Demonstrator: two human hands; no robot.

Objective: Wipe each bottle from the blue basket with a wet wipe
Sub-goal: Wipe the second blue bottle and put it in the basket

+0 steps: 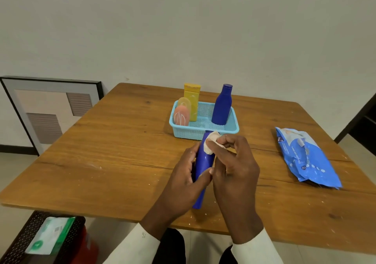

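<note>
**Blue bottle held and wiped above the surface**

The wooden surface (114, 141) fills the middle of the view, its grain broken by cracks and white specks. Behind it, to the left, a framed panel (50, 109) leans against the wall.

On the right of the surface lies a blue wipe pack (307, 158), flat and crumpled, well apart from the other things.

At the far middle stands the basket (203, 134), light blue with perforated walls. It holds a dark blue bottle (221, 105), upright with its cap on, at the right; a yellow bottle (192, 99), upright, at the back left; and two oval items, one yellow (184, 102) and one pink (181, 117), leaning at the left.

Just in front of the basket, the held bottle (203, 162) is dark blue, smooth and glossy, long and slim, tilted with its top toward the basket.

The left hand (187, 174) grips the held bottle, fingers curled on its left side and thumb across its front. The right hand (234, 166) pinches a small crumpled white wipe (211, 143) and presses it against the held bottle's upper part.

Both sleeves (134, 245) are white.

At lower left, a dark perforated bin (18, 241) holds a green-and-white pack (50, 235).
</note>
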